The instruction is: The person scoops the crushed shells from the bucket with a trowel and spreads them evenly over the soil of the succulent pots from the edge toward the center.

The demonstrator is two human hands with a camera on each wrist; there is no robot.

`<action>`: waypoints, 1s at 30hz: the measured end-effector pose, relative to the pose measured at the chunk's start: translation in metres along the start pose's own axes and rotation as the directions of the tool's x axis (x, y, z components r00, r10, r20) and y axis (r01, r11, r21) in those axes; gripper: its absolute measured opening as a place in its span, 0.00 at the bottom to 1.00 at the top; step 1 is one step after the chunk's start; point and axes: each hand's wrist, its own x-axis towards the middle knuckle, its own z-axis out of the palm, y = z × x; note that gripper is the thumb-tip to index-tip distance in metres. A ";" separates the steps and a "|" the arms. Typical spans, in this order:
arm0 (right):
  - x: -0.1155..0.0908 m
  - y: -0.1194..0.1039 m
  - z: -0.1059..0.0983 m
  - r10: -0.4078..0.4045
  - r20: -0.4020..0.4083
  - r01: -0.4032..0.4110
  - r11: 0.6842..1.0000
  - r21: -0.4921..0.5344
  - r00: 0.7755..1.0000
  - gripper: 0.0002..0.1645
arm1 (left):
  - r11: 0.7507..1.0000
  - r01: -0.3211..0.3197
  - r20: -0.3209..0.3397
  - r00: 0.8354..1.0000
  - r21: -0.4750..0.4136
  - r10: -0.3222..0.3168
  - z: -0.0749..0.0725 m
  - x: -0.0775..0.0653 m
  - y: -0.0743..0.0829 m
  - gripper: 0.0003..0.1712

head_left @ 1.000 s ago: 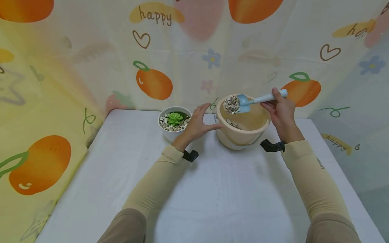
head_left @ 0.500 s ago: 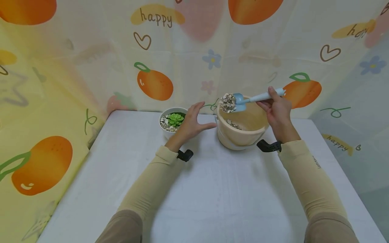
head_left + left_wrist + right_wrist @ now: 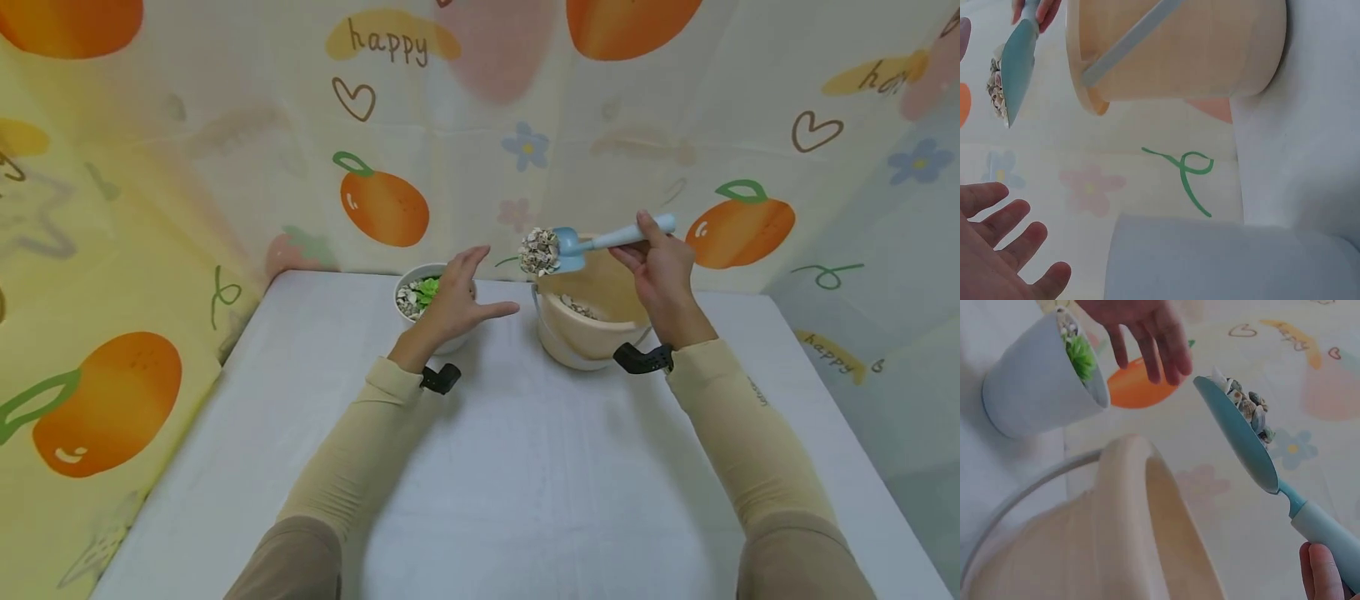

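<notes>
My right hand grips the pale handle of a small blue hand trowel. Small seashells are heaped on its blade, which is held above the left rim of a beige bucket. More shells lie on the bucket's floor. My left hand holds nothing; its fingers are spread, thumb pointing right. It is raised over the right side of a white pot, hiding part of it in the head view. A green succulent and pale shells or pebbles show at the pot's mouth.
A white-covered table carries both containers near its back edge. Behind it hangs a printed cloth with oranges and flowers. The bucket's grey handle hangs down along its side.
My right hand has carried the loaded trowel left, from over the bucket's middle to its left rim. My left hand has drawn back left, away from the bucket and over the pot.
</notes>
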 end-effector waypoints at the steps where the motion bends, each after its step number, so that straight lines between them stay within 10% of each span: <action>1: 0.000 0.002 0.002 0.005 0.000 -0.005 1.000 -0.002 1.000 0.14 | 1.000 0.004 -0.001 1.000 0.000 -0.004 -0.002 0.000 -0.002 0.59; 30: 0.003 0.055 0.047 0.066 -0.052 -0.066 0.998 -0.001 0.996 0.08 | 0.996 0.080 0.005 0.997 -0.026 -0.080 -0.045 -0.012 -0.041 0.60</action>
